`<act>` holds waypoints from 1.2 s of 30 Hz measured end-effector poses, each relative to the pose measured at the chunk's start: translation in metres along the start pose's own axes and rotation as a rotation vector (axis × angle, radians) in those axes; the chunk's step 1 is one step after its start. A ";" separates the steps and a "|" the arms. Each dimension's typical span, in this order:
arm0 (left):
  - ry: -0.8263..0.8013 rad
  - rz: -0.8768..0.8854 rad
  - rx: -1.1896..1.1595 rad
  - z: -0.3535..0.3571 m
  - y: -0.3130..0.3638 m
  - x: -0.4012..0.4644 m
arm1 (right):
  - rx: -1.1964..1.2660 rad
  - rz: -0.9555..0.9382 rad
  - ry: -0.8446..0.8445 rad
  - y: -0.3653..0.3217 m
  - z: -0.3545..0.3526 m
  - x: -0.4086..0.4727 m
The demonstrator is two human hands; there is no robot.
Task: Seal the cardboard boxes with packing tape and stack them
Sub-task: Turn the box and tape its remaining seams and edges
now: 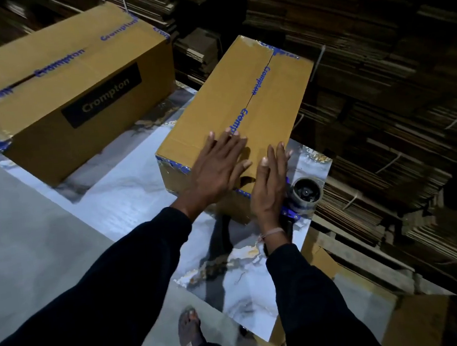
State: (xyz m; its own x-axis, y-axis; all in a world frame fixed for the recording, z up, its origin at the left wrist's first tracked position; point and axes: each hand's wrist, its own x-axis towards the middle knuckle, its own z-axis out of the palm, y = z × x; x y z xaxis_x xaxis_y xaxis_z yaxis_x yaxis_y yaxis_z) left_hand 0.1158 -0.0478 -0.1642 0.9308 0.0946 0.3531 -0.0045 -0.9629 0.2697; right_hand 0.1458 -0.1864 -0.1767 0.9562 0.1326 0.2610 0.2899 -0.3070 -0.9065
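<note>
At far left, a large Crompton carton lay taped but unstacked on the marble-patterned tabletop. Beside it, a smaller cardboard box carried printed tape along its seam. The left hand and right hand pressed flat, fingers straight, gripping nothing. The tape dispenser rested just right. Both boxes were closed, contents hidden; stacking apparently remained.

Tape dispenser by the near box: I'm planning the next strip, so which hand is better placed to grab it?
Right hand: the blue-framed tape dispenser sits just beside it; the left hand is farther away.
</note>
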 end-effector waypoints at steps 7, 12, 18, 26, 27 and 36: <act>0.119 -0.310 0.128 -0.023 -0.074 -0.010 | -0.320 -0.138 -0.135 -0.016 0.040 -0.014; 0.197 -0.519 0.036 -0.033 -0.101 -0.014 | -0.824 -0.470 -0.366 -0.024 0.038 -0.004; 0.283 -0.549 0.041 -0.027 -0.097 -0.010 | -0.829 -0.674 -0.525 -0.012 0.042 0.010; 0.419 -0.486 0.083 -0.019 -0.102 -0.011 | -0.585 -0.893 -0.639 -0.001 0.019 0.014; 0.436 -0.488 0.075 -0.018 -0.102 -0.011 | -0.578 -0.891 -0.669 -0.002 0.017 0.015; 0.845 -0.774 -0.545 -0.004 -0.064 -0.001 | -0.698 -0.859 -0.943 -0.026 0.015 0.034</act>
State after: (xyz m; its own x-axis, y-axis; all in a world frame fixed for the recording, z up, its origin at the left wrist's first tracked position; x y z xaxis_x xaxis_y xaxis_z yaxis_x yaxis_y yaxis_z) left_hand 0.1134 0.0143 -0.1786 0.2353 0.9089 0.3442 0.0983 -0.3746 0.9220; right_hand 0.1705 -0.1596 -0.1496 0.1797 0.9813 0.0689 0.9711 -0.1658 -0.1718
